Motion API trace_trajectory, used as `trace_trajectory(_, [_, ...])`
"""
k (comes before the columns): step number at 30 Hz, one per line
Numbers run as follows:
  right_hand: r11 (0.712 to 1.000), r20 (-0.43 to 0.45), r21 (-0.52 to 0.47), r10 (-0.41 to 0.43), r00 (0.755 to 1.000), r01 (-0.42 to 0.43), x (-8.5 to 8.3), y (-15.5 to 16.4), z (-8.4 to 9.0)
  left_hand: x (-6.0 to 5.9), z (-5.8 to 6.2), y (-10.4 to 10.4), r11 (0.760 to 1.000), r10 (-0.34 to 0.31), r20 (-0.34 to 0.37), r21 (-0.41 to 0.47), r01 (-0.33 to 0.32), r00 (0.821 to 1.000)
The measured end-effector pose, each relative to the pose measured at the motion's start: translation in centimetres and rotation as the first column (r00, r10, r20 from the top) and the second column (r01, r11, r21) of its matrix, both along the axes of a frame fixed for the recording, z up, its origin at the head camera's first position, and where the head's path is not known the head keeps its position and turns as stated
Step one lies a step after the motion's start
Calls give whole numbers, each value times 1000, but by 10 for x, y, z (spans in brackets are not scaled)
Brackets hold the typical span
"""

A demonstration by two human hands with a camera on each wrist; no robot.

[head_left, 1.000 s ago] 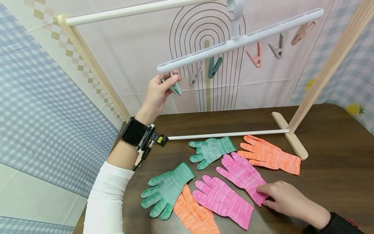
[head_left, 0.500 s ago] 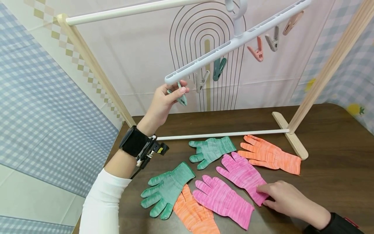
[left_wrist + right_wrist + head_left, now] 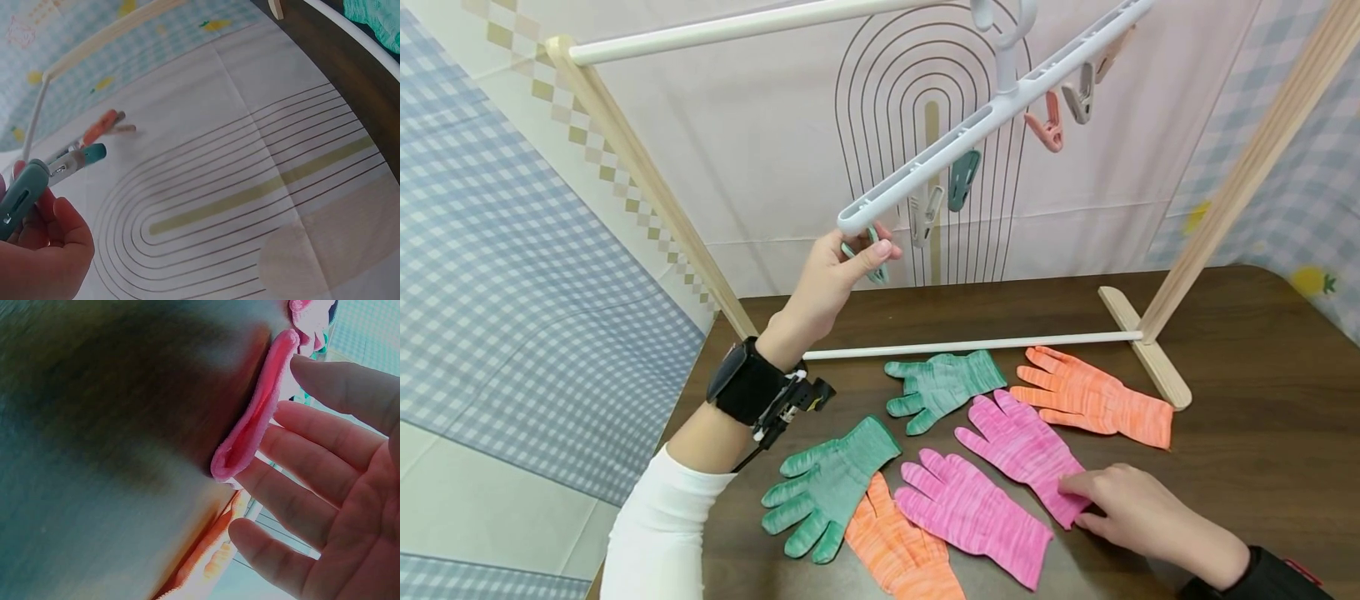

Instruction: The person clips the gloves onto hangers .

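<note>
My left hand [image 3: 850,260] is raised and pinches a teal clip [image 3: 874,265] at the low left end of a white clip hanger [image 3: 992,112], which hangs steeply tilted from the top rod. In the left wrist view the teal clip [image 3: 25,194] sits between the thumb and fingers [image 3: 47,247]. My right hand [image 3: 1086,502] rests with relaxed fingers on the cuff of a pink glove [image 3: 1018,446] lying on the table. The right wrist view shows the pink cuff [image 3: 250,434] against my straight fingers [image 3: 325,487].
More gloves lie on the dark table [image 3: 1262,400]: two green [image 3: 943,383] [image 3: 827,487], another pink [image 3: 973,517], two orange [image 3: 1093,400] [image 3: 898,550]. A wooden rack's legs [image 3: 647,179] [image 3: 1232,183] and low white rod [image 3: 970,343] frame them. Several clips [image 3: 1047,127] hang from the hanger.
My left hand has drawn the clip end of the hanger down and to the right, so the hanger tilts more steeply. The right hand has stayed on the pink glove.
</note>
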State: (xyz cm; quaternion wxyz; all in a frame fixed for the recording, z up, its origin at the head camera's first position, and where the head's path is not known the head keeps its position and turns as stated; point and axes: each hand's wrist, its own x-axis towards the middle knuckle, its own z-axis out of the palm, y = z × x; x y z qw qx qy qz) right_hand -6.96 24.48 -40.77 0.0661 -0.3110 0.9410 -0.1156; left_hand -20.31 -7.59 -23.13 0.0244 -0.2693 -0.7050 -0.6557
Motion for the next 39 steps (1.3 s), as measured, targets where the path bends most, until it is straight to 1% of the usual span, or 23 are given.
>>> trace_trajectory(6, [1000, -8, -2, 0, 1000, 0, 0, -1, -1, 5, -3, 8, 1000, -26, -16, 4, 26, 1000])
trace_trajectory(11, [1000, -5, -6, 0, 1000, 0, 0, -1, -1, 3, -7, 10, 999, -31, -7, 15, 31, 999])
trace_trajectory(15, [1000, -2, -7, 0, 1000, 0, 0, -2, -1, 2, -10, 10, 999, -36, -14, 17, 36, 999])
trace_trajectory(19, [1000, -6, -6, 1, 1000, -1, 0, -2, 0, 3, -10, 10, 999, -43, -21, 23, 44, 999])
trace_trajectory(25, [1000, -12, -5, 6, 1000, -6, 1, -2, 0, 4, -12, 11, 998, -47, -9, 41, 48, 999])
trace_trajectory(32, [999, -11, 32, -2, 1000, 3, 3, -2, -1, 3, -14, 11, 998, -45, 0, 43, 45, 999])
trace_trajectory(35, [999, -25, 40, -1, 1000, 2, 5, -1, -2, 3, -15, 11, 998, -41, 2, 41, 41, 999])
trace_trajectory(39, [999, -96, 28, 22, 995, -19, 8, 0, -6, 2, -16, 11, 999, -37, 1, 40, 37, 999])
